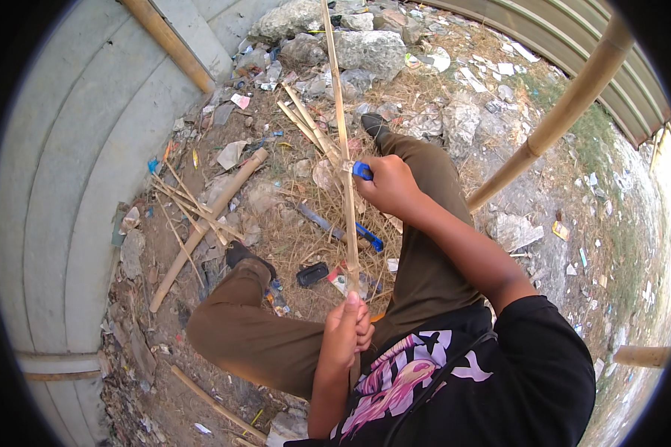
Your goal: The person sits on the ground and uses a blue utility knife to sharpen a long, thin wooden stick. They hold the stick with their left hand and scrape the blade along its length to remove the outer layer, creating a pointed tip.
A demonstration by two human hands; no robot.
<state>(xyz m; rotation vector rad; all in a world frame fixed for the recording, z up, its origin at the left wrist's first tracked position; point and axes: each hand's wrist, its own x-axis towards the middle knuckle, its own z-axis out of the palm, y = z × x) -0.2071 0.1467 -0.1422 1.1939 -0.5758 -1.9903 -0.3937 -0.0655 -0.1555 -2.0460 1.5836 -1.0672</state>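
The bamboo strip (338, 97) is running lengthwise from the frame's top centre to its lower centre, where the left hand (345, 328) is wrapping around its lower part; nearer mid-frame, the right hand (389, 186) is gripping a blue tool (362, 170) at the strip's right edge.

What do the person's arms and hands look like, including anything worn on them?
The left hand and right hand are bare, with no gloves or watch visible. The right sleeve is short, plain black, ending above the elbow. The left forearm is uncovered; its sleeve isn't visible.
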